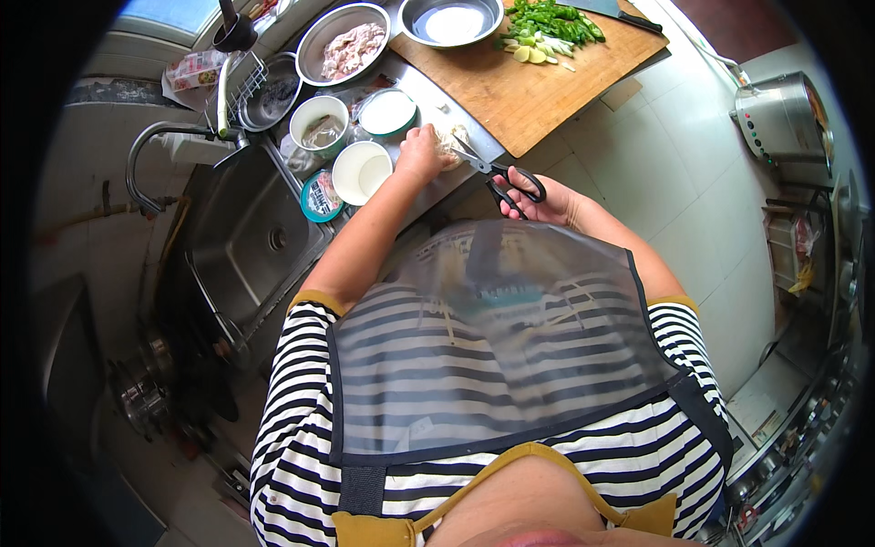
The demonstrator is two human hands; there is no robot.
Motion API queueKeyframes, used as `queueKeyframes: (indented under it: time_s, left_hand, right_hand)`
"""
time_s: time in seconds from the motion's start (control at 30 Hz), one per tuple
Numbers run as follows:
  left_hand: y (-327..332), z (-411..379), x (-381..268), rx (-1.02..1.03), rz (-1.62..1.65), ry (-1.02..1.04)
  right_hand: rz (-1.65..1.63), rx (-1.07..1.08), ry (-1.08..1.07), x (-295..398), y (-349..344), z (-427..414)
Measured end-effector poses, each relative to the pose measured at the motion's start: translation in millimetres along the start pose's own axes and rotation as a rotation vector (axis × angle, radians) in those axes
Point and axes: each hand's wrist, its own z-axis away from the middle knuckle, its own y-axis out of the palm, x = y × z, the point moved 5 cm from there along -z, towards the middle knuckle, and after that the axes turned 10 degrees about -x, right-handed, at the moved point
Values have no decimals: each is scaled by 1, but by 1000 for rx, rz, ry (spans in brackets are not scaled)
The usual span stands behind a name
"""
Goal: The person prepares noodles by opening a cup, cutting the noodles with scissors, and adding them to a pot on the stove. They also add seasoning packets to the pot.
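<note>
My left hand (422,154) grips a pale, stringy bundle (452,140) on the metal counter; what it is made of I cannot tell. In my right hand (540,202) is a pair of black-handled scissors (484,165), its blades parted at the bundle. Two white paper tubs, one bare inside (362,174) and one with a clear plastic wrapper in it (319,123), stand left of my left hand, beside a white round lid (387,112) with a green rim. A printed teal lid (322,197) leans by the nearer tub.
A wooden cutting board (540,102) bears chopped green peppers (557,24), sliced pale pieces (530,53) and a cleaver (601,8). Metal bowls stand behind, one with raw meat (353,51), one with clear liquid (451,20). A steel sink (253,239) with a faucet (147,147) lies at left.
</note>
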Motion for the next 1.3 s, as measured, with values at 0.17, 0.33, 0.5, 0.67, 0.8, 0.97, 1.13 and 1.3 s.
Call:
queueKeyframes:
  time_s: [0.17,0.33,0.5,0.67,0.8,0.97,1.13,1.3]
  left_hand:
    - [1,2,1,10,28,-28]
    - [2,2,2,-1,36,-24]
    - [1,6,0,-19,43,-15]
    - [5,5,3,1,50,-31]
    - [5,5,6,-18,68,-35]
    - [7,10,-1,-7,70,-7]
    - [14,14,2,-88,176,-22]
    - [16,8,9,-176,212,24]
  right_hand:
    - [164,24,-12,15,0,19]
    - [139,-51,32,15,3,15]
    - [36,-65,51,7,7,3]
    - [75,-74,-57,3,9,-6]
    - [347,-130,-242,-2,1,-15]
    - [235,-121,-332,-8,2,-36]
    - [214,-117,-374,-8,8,-45]
    - [187,-129,-381,0,14,-43]
